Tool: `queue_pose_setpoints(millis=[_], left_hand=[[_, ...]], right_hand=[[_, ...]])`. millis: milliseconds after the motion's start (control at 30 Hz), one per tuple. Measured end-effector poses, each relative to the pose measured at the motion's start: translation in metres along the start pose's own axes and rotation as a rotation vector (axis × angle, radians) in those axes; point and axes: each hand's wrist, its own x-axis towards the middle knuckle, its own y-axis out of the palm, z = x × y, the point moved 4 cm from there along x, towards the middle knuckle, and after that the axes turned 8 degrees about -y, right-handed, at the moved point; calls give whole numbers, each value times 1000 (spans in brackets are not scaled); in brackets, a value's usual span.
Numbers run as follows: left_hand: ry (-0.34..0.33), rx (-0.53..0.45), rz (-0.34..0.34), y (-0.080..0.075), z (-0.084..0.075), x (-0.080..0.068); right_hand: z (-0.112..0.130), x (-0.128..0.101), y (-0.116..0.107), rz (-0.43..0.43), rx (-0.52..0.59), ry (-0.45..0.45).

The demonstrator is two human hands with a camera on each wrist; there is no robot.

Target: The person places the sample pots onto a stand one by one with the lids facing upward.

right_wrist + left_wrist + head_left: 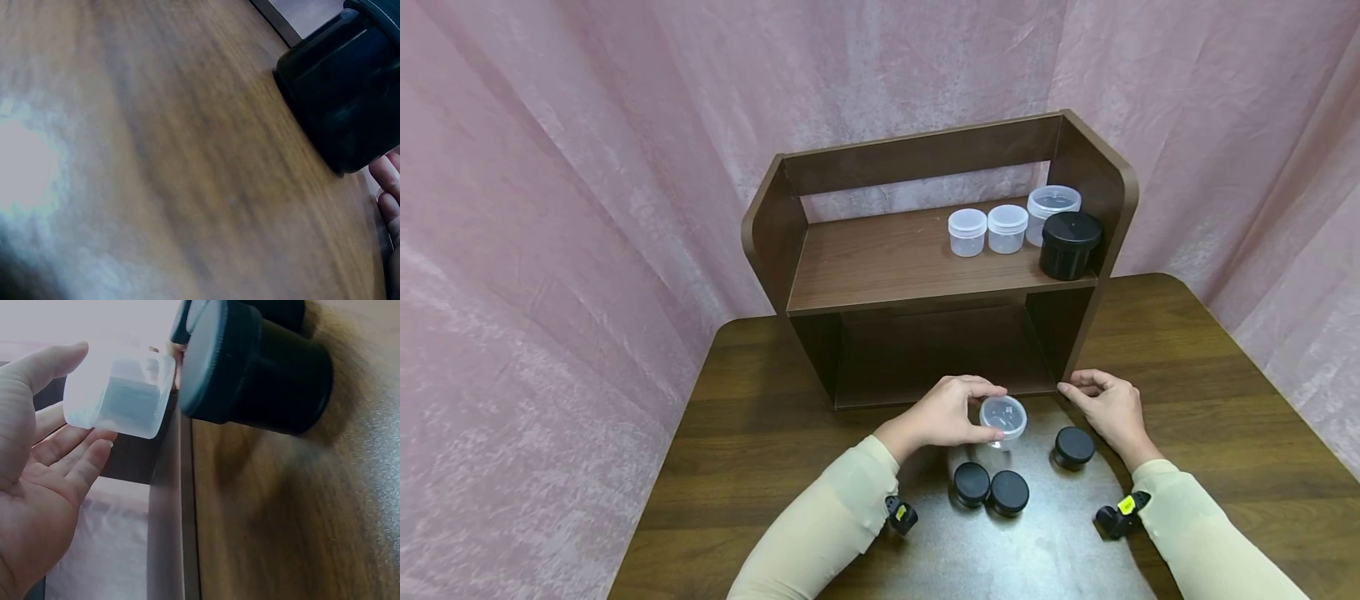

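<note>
Nearest: two black lidded jars, the left one (972,484) and the right one (1010,492), side by side on the wooden desk (737,517), well in from its right edge. Small black wrist cameras sit on both forearms, left (901,515) and right (1118,520), against pale sleeves (827,525).

Third black jar (1074,448) upright a bit farther back, nearer the desk's right edge, just short of the right hand (1111,414). That hand's fingers are loosely bent at the lower front right corner of the brown shelf unit (925,300); cannot tell whether it touches or grips the panel.

Left hand (943,410) pinches a clear plastic jar (1002,417), thumb one side, fingers the other, spread only to the jar's width. Jar is off the desk, in front of the unit's lower opening, toward its right end.

Unit stands toward desk's back edge. Upper board, right end: two small white-lidded tubs, left (967,232) and right (1007,229); big black jar (1067,250) at the front right corner; larger clear tub (1048,208) behind it, partly hidden. Pink curtain (880,67) behind everything.
</note>
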Motion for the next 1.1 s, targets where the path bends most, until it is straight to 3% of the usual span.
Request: queue_pose_setpoints(millis=[600, 833, 1100], left_hand=[[101, -105, -180, -37, -13, -8], [175, -93, -254, -55, -22, -13], [203, -81, -295, -77, -32, -18]], right_hand=[[0, 1, 1, 2, 14, -1], [0, 0, 1, 19, -2, 1], [-1, 0, 0, 13, -2, -6]])
